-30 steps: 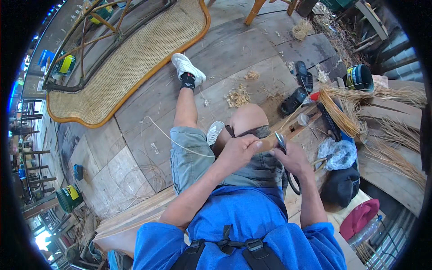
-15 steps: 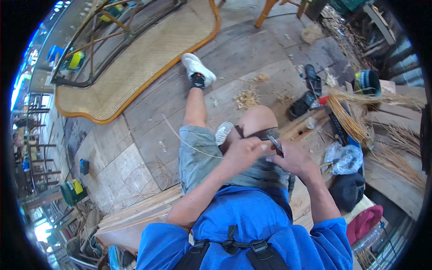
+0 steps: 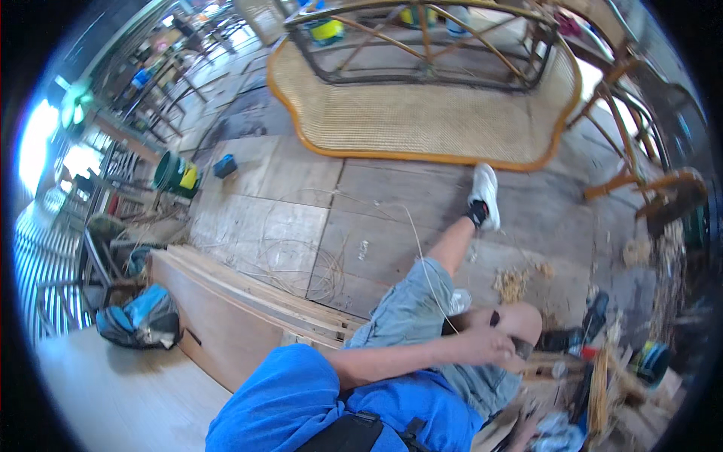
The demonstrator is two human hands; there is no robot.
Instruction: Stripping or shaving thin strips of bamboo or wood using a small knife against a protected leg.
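My left hand [image 3: 482, 347] is closed above my bent knee, its fingers pinched round a thin pale cane strip [image 3: 419, 242]. From the hand, the strip bows up over my thigh and trails away left across the floor. Beside the fingertips, a dark pad [image 3: 522, 348] lies against the knee. At the lower right, my right hand [image 3: 520, 431] is a dim, motion-smeared shape low beside the thigh. Its fingers cannot be made out, nor whether anything is in them.
Ahead stands a rattan-framed piece with a woven cane panel [image 3: 422, 124]. Loose cane coils [image 3: 320, 275] and shavings [image 3: 512, 285] lie on the floor. Left are stacked boards [image 3: 248, 290], a backpack [image 3: 139, 316] and a green bucket [image 3: 175, 175]. A cane bundle [image 3: 597, 392] lies right.
The view has swung left, so everything sits further right in it. My right hand has parted from the left and dropped low to the right; the metal tool it held no longer shows.
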